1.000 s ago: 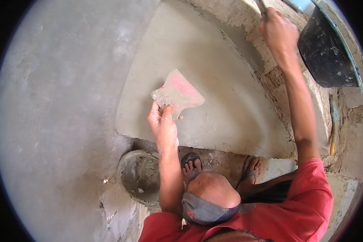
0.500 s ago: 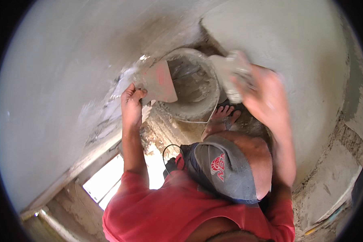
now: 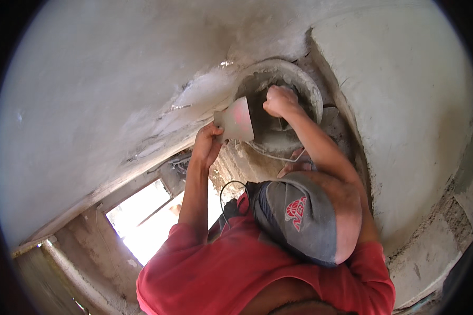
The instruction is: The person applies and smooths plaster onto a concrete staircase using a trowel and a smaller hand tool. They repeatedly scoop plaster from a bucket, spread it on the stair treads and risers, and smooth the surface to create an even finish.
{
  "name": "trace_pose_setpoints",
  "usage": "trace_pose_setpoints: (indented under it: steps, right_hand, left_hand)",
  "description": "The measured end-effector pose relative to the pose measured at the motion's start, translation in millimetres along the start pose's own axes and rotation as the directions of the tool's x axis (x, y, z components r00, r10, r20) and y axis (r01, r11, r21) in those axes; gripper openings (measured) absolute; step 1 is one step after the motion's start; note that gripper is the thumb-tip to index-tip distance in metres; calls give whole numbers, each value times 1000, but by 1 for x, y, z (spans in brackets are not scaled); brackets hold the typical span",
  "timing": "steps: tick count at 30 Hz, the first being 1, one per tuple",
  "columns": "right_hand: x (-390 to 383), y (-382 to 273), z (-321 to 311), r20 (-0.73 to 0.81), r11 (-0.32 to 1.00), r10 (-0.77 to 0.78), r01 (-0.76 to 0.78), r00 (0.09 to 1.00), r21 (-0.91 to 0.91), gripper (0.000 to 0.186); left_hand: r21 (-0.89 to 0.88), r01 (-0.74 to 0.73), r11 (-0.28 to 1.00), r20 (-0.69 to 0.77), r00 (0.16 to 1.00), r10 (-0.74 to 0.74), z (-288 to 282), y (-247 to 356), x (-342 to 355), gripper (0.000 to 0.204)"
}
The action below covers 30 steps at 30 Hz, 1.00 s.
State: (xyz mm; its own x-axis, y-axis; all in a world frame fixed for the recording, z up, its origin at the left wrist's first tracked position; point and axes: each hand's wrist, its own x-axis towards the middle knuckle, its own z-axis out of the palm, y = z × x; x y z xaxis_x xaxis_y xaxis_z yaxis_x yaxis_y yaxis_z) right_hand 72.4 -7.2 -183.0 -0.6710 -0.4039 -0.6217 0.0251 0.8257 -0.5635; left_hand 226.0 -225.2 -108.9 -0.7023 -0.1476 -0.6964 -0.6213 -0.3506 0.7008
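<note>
**Person scooping from a mortar bucket, hawk in other hand**

Seen from above w/ a wide fisheye lens. Landmark: a round grey bucket (image 3: 305,86), caked w/ cement, upper centre of view, between smooth plastered surfaces.

The right hand (image 3: 280,101) is down inside the bucket's mouth, fingers curled into a closed fist around a tool handle; the tool's business end is hidden in the wet grey mix, so can't tell its type for sure. The right forearm runs from the bucket down toward the person's shoulder.

Just left of the bucket's rim, the left hand (image 3: 207,144) is wrapped around the handle of a flat plastering blade (image 3: 236,121), fingers closed tight on it. The blade is pinkish-red, smeared w/ grey, tilted, its upper edge overlapping the bucket's left side.

Below the bucket: a bare foot (image 3: 294,168) and a thin wire bail. Further below, the person's head in a grey cap (image 3: 299,220) and red shirt (image 3: 226,273).

Lower left of the bucket, well apart: a bright opening (image 3: 147,220) w/ a rough frame. Right of the bucket: a pale plastered wall (image 3: 404,105), rough masonry at its lower edge.
</note>
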Motion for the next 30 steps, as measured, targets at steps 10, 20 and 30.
trace_pose_setpoints:
  steps: [10,20,30]
  right_hand:
    - [25,8,24,228,921,-47,-46,973,387,25]
    - [-36,25,-37,208,722,-102,-71,973,688,31]
    - [-193,42,-124,-723,747,-367,648,586,146,27]
  left_hand:
    - [75,-29,997,47,999,26,2,2,12,51]
    - [82,-116,990,-125,984,125,-24,39,-36,47]
    - [-143,-197,970,274,934,231,132,69,-21,41]
